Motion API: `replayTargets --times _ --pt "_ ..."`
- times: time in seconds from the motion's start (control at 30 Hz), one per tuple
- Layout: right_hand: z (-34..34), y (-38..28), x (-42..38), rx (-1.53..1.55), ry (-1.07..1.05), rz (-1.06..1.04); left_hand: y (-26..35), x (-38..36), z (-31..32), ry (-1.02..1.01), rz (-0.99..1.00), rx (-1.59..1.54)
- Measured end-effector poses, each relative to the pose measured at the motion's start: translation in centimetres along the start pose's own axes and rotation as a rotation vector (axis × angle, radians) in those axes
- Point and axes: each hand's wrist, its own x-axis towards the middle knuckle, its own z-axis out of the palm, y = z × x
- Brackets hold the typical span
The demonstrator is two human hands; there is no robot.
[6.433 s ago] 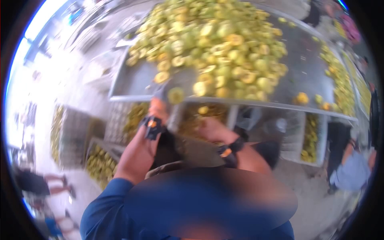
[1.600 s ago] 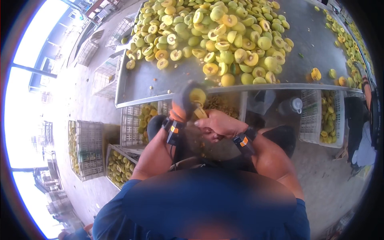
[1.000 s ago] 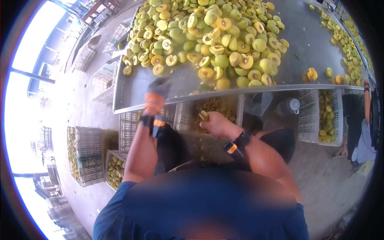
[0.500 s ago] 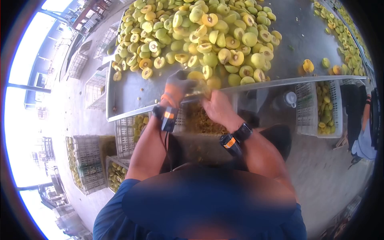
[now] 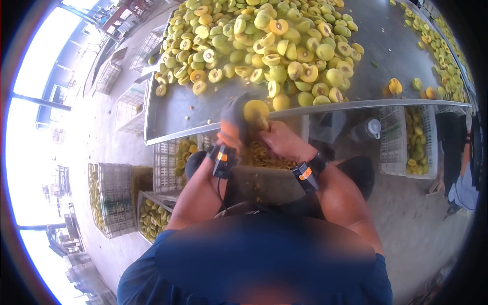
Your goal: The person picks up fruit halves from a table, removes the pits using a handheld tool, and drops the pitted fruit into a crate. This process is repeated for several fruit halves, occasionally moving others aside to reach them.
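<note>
My left hand (image 5: 235, 118), in a grey and orange glove, is closed on a yellow-green fruit half (image 5: 256, 112) just over the metal table's front edge. My bare right hand (image 5: 284, 141) is closed beside it, its fingertips close under the fruit; what it grips is too small and blurred to name. Behind both hands a large heap of halved fruit (image 5: 278, 74) lies on the metal table (image 5: 178, 108). Below them a container of yellow scraps (image 5: 264, 156) is partly hidden by my hands.
Crates of fruit stand at the left (image 5: 116, 203), lower left (image 5: 154, 218) and right (image 5: 401, 147). A clear jug (image 5: 367, 130) is beneath the table edge. Another person's arm (image 5: 465, 152) shows at the far right, near more fruit (image 5: 442, 66).
The view has shifted, so the table and crates sit a little differently. The fruit half in my left hand now shows clearly, and both hands are nearer the scrap container, off the heap.
</note>
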Motion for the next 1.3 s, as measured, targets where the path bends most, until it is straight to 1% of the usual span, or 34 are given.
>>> replayTargets --times 0.07,0.1,0.23,0.3,0.37,0.43,0.5,0.53,0.6,0.67,0.73,0.77,0.83,0.9,0.93,1.0,1.03,1.07,1.1,1.13,1.17,1.2,1.23,1.27,1.3 --pt "0.4 -0.3 -0.1 0.052 -0.064 0.057 1.3 0.0 0.4 0.019 -0.042 0.169" --pt "0.7 -0.9 -0.5 0.103 -0.093 0.101 0.7 0.1 0.8 0.041 -0.009 0.132" --pt "0.8 -0.6 -0.8 0.299 -0.241 0.277 -1.5 -1.4 1.2 0.082 0.137 0.254" --pt "1.0 0.2 -0.7 0.325 -0.288 0.264 -1.8 -1.9 1.0 0.126 0.213 0.338" --pt "1.4 0.5 -0.9 0.346 -0.339 0.267 -0.7 -2.7 0.5 0.118 0.185 0.228" --pt "1.8 0.2 -1.4 0.372 -0.379 0.274 1.6 -2.5 -0.6 0.048 0.039 -0.011" --pt "2.4 0.3 -1.6 0.307 -0.365 0.284 3.1 -2.3 -1.6 -0.079 -0.235 -0.379" --pt "2.6 0.4 -1.6 0.275 -0.36 0.291 2.5 -2.4 -1.7 -0.03 -0.058 -0.205" --pt "2.4 0.3 -1.2 0.269 -0.413 0.272 0.1 -2.6 -1.5 0.067 0.292 0.152" --pt "2.1 0.3 -1.4 0.226 -0.423 0.25 -1.8 -4.0 -0.3 0.096 0.066 -0.059" --pt "1.8 0.1 -1.9 0.132 -0.399 0.23 -2.6 -4.2 -0.2 0.113 -0.054 -0.134" --pt "1.7 0.1 -2.1 0.166 -0.385 0.244 -3.1 -4.2 -0.4 0.115 -0.066 -0.101" --pt "1.5 0.2 -2.2 0.236 -0.362 0.274 -1.6 -4.0 -2.3 0.13 -0.061 -0.034" --pt "1.0 3.5 -0.6 -0.22 -0.252 0.24 0.9 -4.0 -5.1 0.142 -0.021 0.029" --pt "0.9 4.3 0.1 -0.446 -0.185 0.214 -0.6 -4.6 -5.8 0.166 -0.03 0.137" --pt "0.9 5.6 0.4 -0.423 -0.14 0.268 -5.7 -6.7 -8.3 0.211 -0.051 0.349" --pt "1.0 6.0 0.3 -0.409 -0.12 0.298 -7.1 -7.9 -10.6 0.211 -0.001 0.448" --pt "1.0 5.6 0.0 -0.42 -0.122 0.273 -8.2 -9.2 -12.9 0.211 0.05 0.546" --pt "0.9 4.7 -0.5 -0.431 -0.121 0.246 -9.9 -10.8 -14.3 0.341 -0.248 0.093" --pt "0.7 4.2 -0.7 -0.441 -0.118 0.216 -10.8 -11.3 -15.6 0.372 -0.44 -0.015" --pt "0.7 5.0 -0.5 -0.551 -0.032 0.121 -11.7 -11.8 -16.9 0.417 -0.629 -0.125" --pt "0.9 5.4 -0.3 -0.665 0.054 0.024 -11.6 -11.6 -18.0 0.382 -0.717 0.121" --pt "0.8 5.6 0.1 -0.78 0.142 -0.077 -11.8 -11.0 -18.5 0.348 -0.795 0.366" --pt "0.7 5.7 0.4 -0.745 0.119 -0.071 -12.2 -10.0 -18.0 0.382 -0.675 0.32" --pt "1.3 4.1 0.1 -0.709 0.092 -0.062 -12.3 -8.3 -16.8 0.412 -0.559 0.273"
